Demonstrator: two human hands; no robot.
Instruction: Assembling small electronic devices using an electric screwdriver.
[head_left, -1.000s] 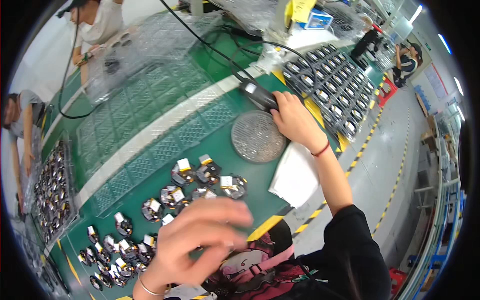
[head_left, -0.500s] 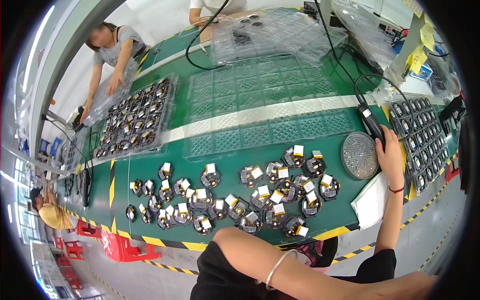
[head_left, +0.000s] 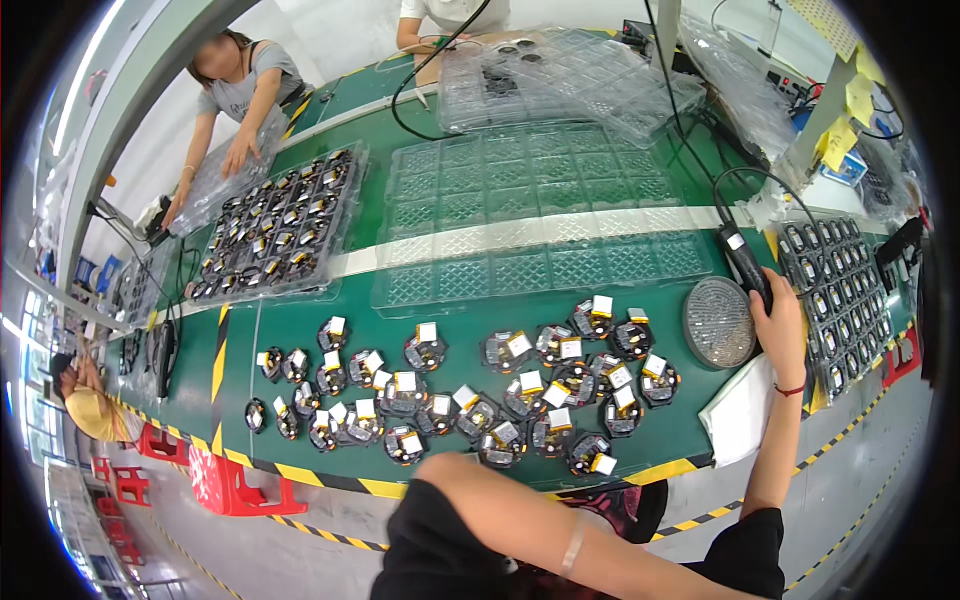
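Right hand [head_left: 780,325] of the person is closed around the lower end of a black handheld tool [head_left: 743,262], while the left hand is outside the picture, so I cannot tell whether it holds something. As far as I can judge, the work stands at a start with this tool: it is already grasped, but it touches none of the round black units [head_left: 424,354]. These lie loose in a wide group on the green table [head_left: 610,285], in front of the person, many with a white block on them. Which of them are already worked on, and which are left, cannot be told from their look. Other units sit in rows in the tray at the left [head_left: 350,190] and in the dark tray at the right [head_left: 806,288], whereas the loose ones are outside any tray. The tool lies slanting, its cable end away from the body, just beside a round grey textured piece [head_left: 719,322]. About the pose: the right forearm rises steeply from the lower edge, next to a white sheet [head_left: 738,420], with the back of the hand upward. The left forearm [head_left: 510,510] crosses before the body, its elbow near the table edge, and it slopes down toward the right.
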